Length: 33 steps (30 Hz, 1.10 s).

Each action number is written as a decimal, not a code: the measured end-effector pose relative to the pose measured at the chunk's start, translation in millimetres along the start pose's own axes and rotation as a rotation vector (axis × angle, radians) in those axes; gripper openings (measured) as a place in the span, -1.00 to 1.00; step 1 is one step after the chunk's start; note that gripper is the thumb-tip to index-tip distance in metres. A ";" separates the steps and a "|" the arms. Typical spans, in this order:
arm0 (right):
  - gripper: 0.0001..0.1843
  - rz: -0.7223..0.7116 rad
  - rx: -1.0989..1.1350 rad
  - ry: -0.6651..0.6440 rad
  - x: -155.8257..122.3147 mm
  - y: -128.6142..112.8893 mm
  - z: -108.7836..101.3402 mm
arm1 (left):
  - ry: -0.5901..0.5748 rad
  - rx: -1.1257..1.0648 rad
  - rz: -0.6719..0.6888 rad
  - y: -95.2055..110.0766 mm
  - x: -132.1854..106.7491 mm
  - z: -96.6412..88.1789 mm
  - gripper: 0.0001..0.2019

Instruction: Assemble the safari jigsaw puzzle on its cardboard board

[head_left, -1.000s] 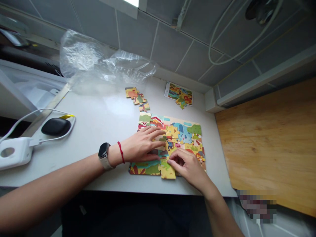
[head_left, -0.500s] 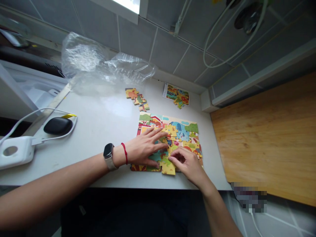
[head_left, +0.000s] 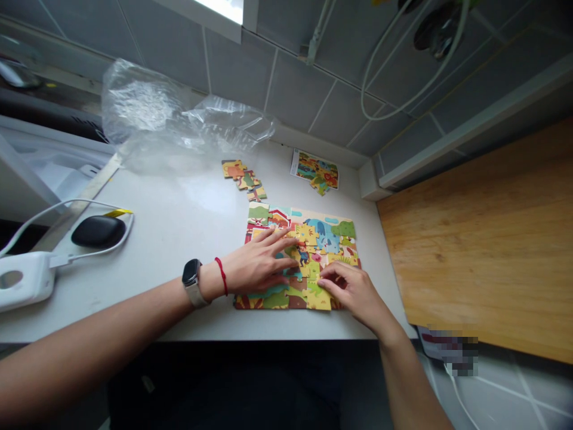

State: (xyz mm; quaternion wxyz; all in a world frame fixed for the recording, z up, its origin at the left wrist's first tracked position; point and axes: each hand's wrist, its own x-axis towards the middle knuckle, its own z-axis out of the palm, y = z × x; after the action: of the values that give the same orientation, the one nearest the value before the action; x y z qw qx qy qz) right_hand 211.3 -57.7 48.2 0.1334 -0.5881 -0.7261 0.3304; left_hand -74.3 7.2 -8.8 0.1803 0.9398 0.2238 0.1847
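Note:
A colourful jigsaw puzzle point(head_left: 344, 229) with animals and a red barn lies in front of me on the white tabletop. My left hand point(head_left: 259, 263) rests on its left half, palm down with the fingers spread, hiding some of the picture. My right hand point(head_left: 353, 289) pinches a yellow-green puzzle piece point(head_left: 319, 297) between thumb and fingers at the puzzle's front edge. That piece lies among the front-row pieces; whether it is fully seated I cannot tell. Several loose puzzle pieces point(head_left: 233, 169) lie just beyond the puzzle's far left corner.
A picture card point(head_left: 304, 164) with a green puzzle piece point(head_left: 320, 185) on its edge lies at the back. Crumpled clear plastic point(head_left: 147, 110) sits back left. A black case point(head_left: 98, 232) and white charger point(head_left: 27, 279) with cable are at left. A wooden board point(head_left: 474, 239) stands right.
My right hand has moved the yellow-green piece rightward along the front edge, and a brown piece now shows to its left. My left hand's fingers have drawn back slightly to the left.

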 end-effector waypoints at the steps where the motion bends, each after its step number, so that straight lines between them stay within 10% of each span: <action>1: -0.90 0.000 0.006 -0.001 -0.5 1.0 -2.2 | 0.000 0.009 -0.006 -0.7 0.3 0.0 -0.63; 20: -0.51 0.243 0.184 0.199 -9.3 66.3 -54.1 | 0.098 -0.102 0.062 -6.9 3.9 -8.4 -0.68; 33: -0.61 0.081 -0.138 0.061 -15.3 60.1 -53.1 | 0.319 -0.129 -0.073 -19.9 4.1 -22.4 -0.41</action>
State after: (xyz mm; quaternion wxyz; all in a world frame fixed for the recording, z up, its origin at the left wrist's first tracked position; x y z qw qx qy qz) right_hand 292.4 -49.5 52.5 0.1011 -0.6346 -0.7183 0.2668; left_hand -87.6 31.5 3.4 0.2090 0.8764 0.2712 0.3387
